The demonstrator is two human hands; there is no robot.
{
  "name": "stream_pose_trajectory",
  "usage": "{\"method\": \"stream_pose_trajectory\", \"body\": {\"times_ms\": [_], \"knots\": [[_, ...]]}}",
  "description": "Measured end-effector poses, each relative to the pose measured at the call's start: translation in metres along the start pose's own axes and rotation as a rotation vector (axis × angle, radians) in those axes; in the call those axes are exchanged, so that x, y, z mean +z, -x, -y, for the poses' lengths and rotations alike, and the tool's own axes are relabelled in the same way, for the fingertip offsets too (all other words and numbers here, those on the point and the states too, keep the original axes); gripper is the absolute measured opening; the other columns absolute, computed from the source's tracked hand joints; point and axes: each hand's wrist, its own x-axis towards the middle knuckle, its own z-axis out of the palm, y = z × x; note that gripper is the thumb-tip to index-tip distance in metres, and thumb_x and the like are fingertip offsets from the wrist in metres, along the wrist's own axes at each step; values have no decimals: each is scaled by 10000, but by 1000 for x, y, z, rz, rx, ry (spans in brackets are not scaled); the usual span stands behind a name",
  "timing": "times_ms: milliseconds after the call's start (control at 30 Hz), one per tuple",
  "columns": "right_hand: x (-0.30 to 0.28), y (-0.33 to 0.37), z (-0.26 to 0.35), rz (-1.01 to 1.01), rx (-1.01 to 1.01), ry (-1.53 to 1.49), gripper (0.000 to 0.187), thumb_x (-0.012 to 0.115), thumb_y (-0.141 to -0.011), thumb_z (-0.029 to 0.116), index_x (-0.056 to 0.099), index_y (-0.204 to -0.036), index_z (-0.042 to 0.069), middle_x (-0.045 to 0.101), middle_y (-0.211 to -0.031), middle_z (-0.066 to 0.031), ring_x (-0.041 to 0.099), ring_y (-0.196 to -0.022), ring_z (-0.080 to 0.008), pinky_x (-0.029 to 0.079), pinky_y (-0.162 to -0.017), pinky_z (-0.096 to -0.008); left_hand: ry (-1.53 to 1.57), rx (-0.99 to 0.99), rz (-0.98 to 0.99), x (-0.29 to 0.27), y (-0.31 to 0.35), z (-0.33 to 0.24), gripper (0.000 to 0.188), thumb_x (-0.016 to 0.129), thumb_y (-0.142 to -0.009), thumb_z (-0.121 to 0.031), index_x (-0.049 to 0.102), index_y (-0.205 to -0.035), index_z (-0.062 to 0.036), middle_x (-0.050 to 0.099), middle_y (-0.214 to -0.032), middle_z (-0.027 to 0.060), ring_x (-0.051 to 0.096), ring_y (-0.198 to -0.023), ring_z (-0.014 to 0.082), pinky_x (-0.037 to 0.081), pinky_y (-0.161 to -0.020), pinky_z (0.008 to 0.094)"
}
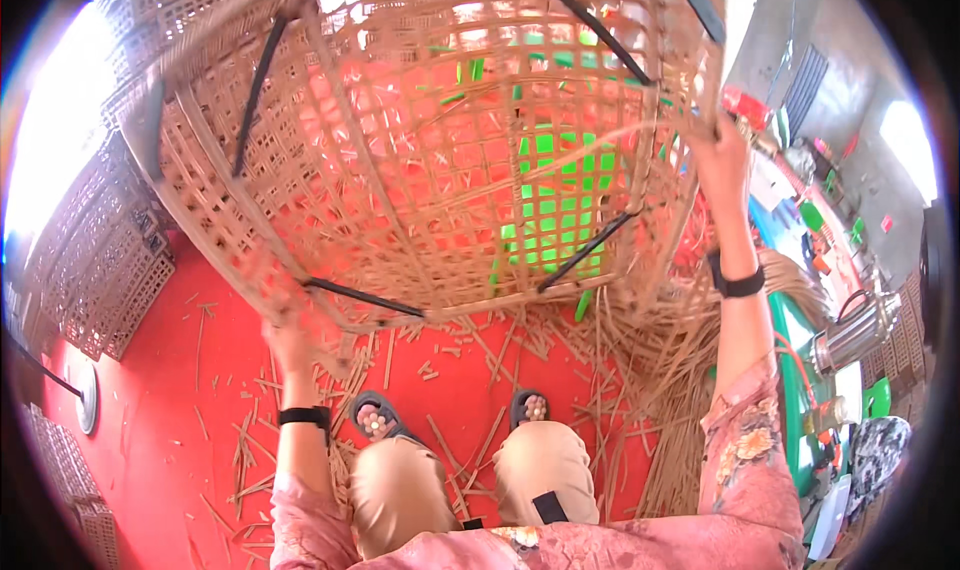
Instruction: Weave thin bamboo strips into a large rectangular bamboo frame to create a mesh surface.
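The person wears a dusty-pink top with floral printing; the right sleeve shows cream and orange blossoms, and the left sleeve looks plainer. A black band circles each wrist, the left band and the right band. Below are beige trousers, a black tab near the right leg, and dark slippers with pale flower ornaments.

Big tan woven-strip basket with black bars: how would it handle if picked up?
The large, open-lattice tan woven-strip basket is probably light for its size, since gaps show throughout its weave. Its straight black bars suggest a fairly stiff frame, though the thin weave may flex under a firm push.
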Motion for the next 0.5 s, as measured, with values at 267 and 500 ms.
{"method": "stream_pose_trajectory", "body": {"times_ms": [267, 500], "knots": [[52, 10, 185, 131, -790, 251, 103, 570, -763, 148, 612, -791, 58, 626, -724, -160, 649, -707, -339, 514, -636, -476, -614, 59, 814, 71, 65, -19, 282, 636, -851, -222, 604, -1104, -101, 642, -960, 93, 604, -753, 269, 475, -652, 420], [117, 129, 110, 265, -874, 403, 41, 555, -773, 94, 587, -793, 78, 603, -748, -117, 661, -714, -256, 531, -534, -396, -689, 1032, 357, 102, 76, -222, 669, 738, -761, -363, 505, -1317, -74, 485, -1339, 133, 427, -1250, 315, 293, -1054, 459]]}}
